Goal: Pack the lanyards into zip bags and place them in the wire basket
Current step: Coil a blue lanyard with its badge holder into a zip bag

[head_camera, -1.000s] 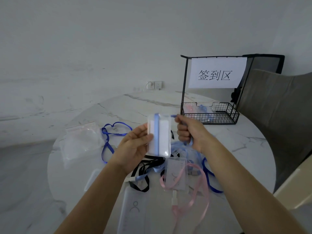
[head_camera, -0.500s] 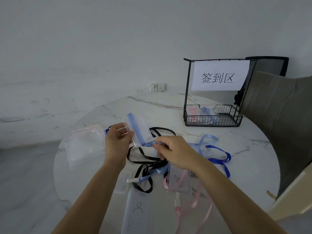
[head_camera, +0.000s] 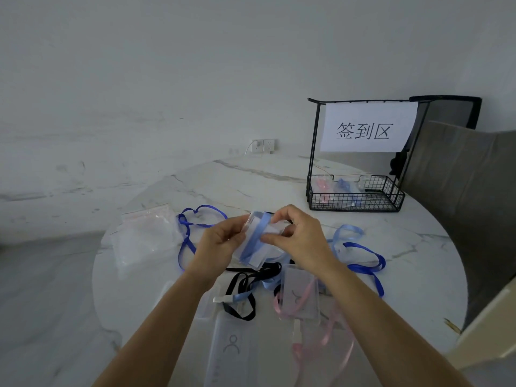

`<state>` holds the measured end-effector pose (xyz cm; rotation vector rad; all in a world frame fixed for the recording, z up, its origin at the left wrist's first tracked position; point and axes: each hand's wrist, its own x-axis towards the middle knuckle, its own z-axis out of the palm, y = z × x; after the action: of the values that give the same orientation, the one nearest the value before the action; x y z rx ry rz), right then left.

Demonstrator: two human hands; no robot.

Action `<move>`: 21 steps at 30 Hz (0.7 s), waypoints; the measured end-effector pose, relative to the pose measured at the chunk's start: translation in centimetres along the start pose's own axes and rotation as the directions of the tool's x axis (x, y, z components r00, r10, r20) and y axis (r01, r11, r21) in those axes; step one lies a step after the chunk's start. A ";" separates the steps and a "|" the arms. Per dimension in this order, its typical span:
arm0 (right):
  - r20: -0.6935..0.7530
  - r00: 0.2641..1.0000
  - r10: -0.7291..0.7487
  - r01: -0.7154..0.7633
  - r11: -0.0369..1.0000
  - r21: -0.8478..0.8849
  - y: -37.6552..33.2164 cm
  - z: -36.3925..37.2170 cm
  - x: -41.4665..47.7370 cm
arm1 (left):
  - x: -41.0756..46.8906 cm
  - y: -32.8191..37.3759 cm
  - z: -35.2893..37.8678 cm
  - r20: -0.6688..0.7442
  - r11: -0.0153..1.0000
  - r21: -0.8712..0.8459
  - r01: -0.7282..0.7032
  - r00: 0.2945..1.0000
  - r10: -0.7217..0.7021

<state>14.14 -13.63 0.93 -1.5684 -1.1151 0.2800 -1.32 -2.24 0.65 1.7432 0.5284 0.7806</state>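
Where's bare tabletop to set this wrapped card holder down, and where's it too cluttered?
Bare marble: the far middle, between the zip bags and the wire basket; and the right, between basket and the dark blue lanyard. Crowded: the near middle, where the black lanyard, pink lanyard and card holders overlap.

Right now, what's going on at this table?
A person is packing lanyards. The left hand and right hand hold a clear badge holder above the table, its light-blue strap laid along it. It is not yet bagged; the zip bags lie to the left. A black lanyard and a pink lanyard lie loose. The basket holds a few packed bags.
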 end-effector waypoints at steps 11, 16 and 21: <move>0.062 0.984 0.168 -0.168 0.986 0.001 4.4 0.8 0.0 | 2.5 -2.9 -3.2 -0.278 0.810 0.558 0.180 0.960 -0.022; 0.057 0.978 0.199 -0.203 0.977 0.062 5.0 1.0 0.2 | 4.5 -5.0 -7.6 -0.422 0.604 0.733 0.313 0.905 0.042; 0.052 0.978 0.204 -0.207 0.977 0.059 5.9 1.1 0.3 | 4.5 -6.4 -10.9 -0.585 0.337 0.740 0.582 0.804 -0.104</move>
<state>16.46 -12.15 -4.42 -1.6289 -0.9693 0.4878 -5.95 9.97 -2.41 2.2636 1.9199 0.5619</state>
